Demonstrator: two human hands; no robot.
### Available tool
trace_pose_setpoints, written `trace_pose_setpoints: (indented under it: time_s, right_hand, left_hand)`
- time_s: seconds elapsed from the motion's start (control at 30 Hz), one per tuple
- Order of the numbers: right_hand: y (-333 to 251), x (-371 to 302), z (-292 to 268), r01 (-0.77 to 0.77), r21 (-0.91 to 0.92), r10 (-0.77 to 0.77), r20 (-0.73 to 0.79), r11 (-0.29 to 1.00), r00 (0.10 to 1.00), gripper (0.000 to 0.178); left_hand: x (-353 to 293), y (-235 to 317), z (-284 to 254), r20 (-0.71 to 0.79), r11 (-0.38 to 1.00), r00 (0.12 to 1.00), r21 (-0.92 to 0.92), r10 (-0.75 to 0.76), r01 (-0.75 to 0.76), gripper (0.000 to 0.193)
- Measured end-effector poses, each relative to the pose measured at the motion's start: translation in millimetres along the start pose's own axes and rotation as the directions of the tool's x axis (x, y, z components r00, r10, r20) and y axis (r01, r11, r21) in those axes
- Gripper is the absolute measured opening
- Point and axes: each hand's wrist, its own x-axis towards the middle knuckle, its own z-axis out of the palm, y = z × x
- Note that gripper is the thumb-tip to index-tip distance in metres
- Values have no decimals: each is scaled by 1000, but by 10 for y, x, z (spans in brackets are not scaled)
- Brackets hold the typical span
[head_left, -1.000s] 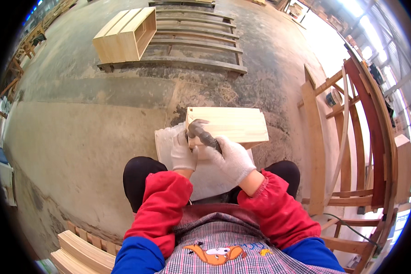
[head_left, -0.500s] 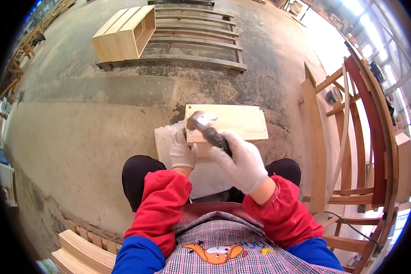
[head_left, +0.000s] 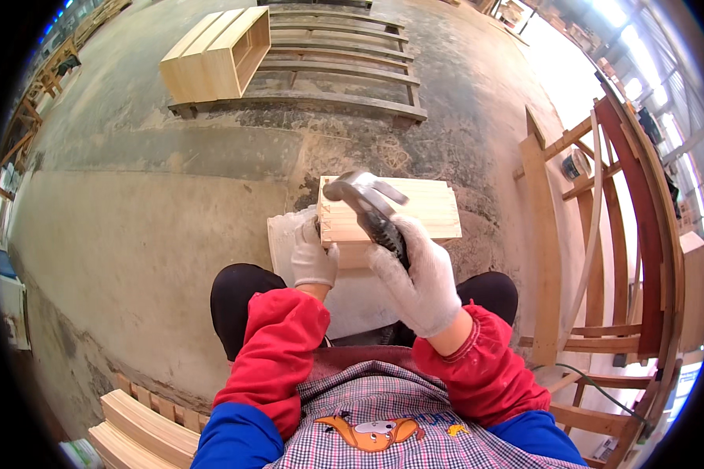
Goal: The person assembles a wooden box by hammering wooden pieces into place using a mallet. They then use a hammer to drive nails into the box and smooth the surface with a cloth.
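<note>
Hammer (head_left: 365, 197) has risen above the wooden box (head_left: 426, 205) at the far edge of the white pad (head_left: 281, 234), right hand (head_left: 424, 285) clenched round its handle; left hand (head_left: 314, 262) at the box's left end, grip unclear. Likely head-heavy, stiff: hold it low.

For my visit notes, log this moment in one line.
right hand: gripping claw hammer above wooden box | left hand: at box's left end

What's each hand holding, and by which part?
White-gloved right hand: grey metal claw hammer, by its black handle. White-gloved left hand: fingers at the left end of the pale rectangular wooden box; grip unclear.
</note>
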Motion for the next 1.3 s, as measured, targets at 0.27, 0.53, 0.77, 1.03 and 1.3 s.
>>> trace_pose_setpoints:
  time_s: [0.27,0.53,0.77,1.03,1.3]
  right_hand:
    - [397,319,67,-38,-409,120,177,912,977,31]
    - [589,278,142,-7,-471,102,177,882,979,33]
    - [196,240,154,88,-155,-101,-77,984,992,34]
    - [265,412,116,-12,-435,80,139,901,987,30]
    - [758,369,153,22,-450,52,150,893,987,33]
  left_hand:
    - [13,9,8,-29,998,998,34,53,-52,66]
    - [34,40,5,-16,997,997,29,70,-69,67]
    - [17,-5,10,-34,999,999,34,39,-38,67]
    - [3,-20,20,-57,997,995,10,83,-82,66]
    - [67,62,7,-40,998,998,5,57,-57,63]
